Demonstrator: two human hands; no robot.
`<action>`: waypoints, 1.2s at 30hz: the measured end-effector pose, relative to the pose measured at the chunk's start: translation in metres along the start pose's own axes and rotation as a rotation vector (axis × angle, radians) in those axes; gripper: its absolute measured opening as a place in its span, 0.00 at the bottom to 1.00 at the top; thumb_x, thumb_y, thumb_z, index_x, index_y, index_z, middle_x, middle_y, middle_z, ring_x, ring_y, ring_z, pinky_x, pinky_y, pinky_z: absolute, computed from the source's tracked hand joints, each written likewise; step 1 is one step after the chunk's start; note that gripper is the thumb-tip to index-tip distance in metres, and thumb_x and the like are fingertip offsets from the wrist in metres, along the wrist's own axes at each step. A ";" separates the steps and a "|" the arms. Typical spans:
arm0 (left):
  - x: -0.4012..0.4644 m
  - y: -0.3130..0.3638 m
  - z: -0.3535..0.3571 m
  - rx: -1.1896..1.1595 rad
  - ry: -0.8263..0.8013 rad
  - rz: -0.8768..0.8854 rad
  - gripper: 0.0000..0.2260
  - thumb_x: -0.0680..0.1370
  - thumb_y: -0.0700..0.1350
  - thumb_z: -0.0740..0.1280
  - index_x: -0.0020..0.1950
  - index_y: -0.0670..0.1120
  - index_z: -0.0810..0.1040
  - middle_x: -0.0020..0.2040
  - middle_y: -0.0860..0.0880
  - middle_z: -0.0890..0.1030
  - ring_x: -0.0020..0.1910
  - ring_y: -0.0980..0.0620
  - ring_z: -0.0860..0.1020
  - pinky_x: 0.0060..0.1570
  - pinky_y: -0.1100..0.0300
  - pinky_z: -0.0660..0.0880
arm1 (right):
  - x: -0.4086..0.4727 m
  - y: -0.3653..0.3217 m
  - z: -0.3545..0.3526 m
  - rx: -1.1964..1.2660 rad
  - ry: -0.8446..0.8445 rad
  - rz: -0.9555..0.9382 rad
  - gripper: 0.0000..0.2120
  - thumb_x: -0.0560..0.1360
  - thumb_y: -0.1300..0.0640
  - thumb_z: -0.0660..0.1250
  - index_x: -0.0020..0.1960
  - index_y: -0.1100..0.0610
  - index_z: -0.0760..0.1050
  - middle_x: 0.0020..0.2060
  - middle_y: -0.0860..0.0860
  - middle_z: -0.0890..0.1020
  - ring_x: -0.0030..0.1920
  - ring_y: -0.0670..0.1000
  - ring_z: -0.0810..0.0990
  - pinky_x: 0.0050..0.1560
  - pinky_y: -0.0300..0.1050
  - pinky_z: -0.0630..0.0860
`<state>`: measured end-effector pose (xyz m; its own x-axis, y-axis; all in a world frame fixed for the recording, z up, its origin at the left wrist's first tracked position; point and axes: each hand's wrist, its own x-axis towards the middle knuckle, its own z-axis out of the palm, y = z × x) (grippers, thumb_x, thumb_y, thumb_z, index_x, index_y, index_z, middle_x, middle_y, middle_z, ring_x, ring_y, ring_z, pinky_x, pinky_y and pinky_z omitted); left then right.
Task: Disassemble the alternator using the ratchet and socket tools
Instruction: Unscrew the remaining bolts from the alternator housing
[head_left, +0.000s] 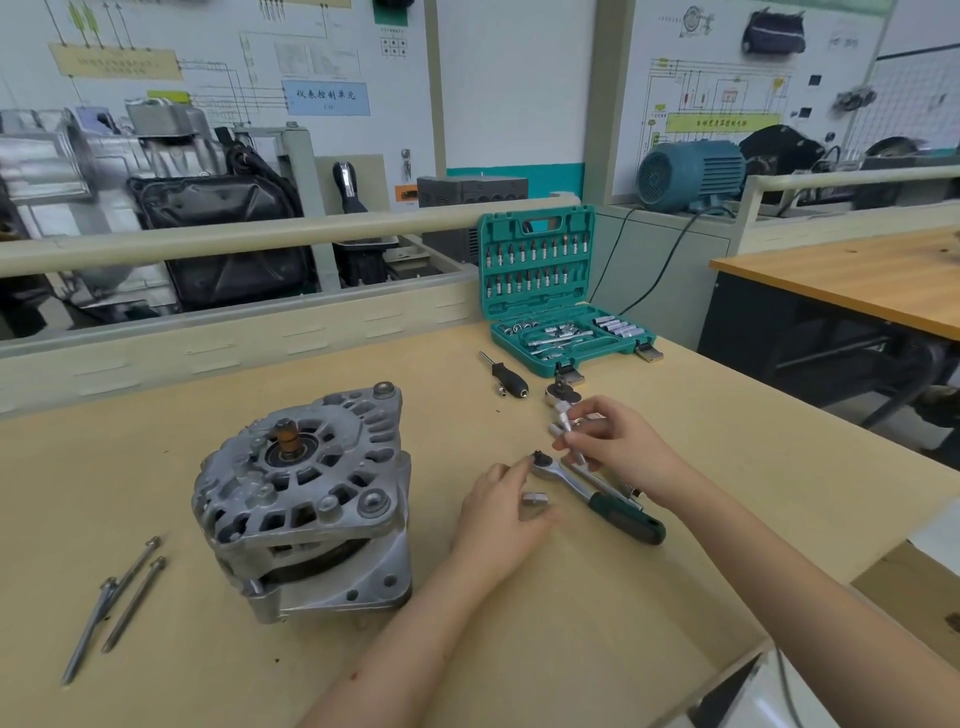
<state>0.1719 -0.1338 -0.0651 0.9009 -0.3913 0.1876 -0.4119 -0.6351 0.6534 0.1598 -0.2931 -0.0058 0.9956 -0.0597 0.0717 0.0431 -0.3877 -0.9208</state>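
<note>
Right hand (618, 447) pinches small silver sockets (563, 423), left hand (501, 512) grip loose beside the green-handled ratchet (597, 493) mid-table, grey aluminium alternator (306, 499) nearby, no readable branding anywhere.

Blue electric motor (691, 174) behind the bench — gearbox (104, 208) far left.

alternator (301, 499): dull cast metal | ratchet (597, 493): shiny metal, green plastic handle | table (675, 545): matt wood
</note>
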 end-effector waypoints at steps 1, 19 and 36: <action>-0.002 0.005 -0.001 -0.189 0.053 -0.030 0.21 0.76 0.55 0.63 0.68 0.52 0.67 0.50 0.53 0.74 0.50 0.60 0.73 0.48 0.66 0.70 | -0.002 -0.001 0.002 -0.098 -0.006 -0.015 0.08 0.74 0.61 0.66 0.50 0.53 0.69 0.39 0.48 0.83 0.37 0.45 0.79 0.41 0.37 0.76; -0.012 0.014 -0.023 -1.219 0.239 -0.511 0.11 0.81 0.38 0.56 0.39 0.40 0.69 0.33 0.43 0.77 0.24 0.54 0.78 0.26 0.63 0.77 | 0.000 0.024 0.023 -1.059 -0.059 -0.059 0.10 0.77 0.54 0.59 0.57 0.56 0.68 0.52 0.53 0.77 0.50 0.53 0.76 0.40 0.43 0.71; -0.020 0.025 -0.027 -1.513 0.187 -0.585 0.04 0.78 0.35 0.61 0.46 0.41 0.72 0.39 0.42 0.77 0.29 0.51 0.82 0.35 0.57 0.75 | -0.049 -0.010 0.020 0.283 -0.186 0.197 0.16 0.77 0.45 0.58 0.42 0.58 0.70 0.25 0.51 0.72 0.20 0.47 0.66 0.21 0.37 0.63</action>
<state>0.1475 -0.1240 -0.0323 0.9267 -0.1923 -0.3228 0.3727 0.5795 0.7247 0.1125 -0.2678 -0.0077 0.9840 0.0703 -0.1638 -0.1551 -0.1148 -0.9812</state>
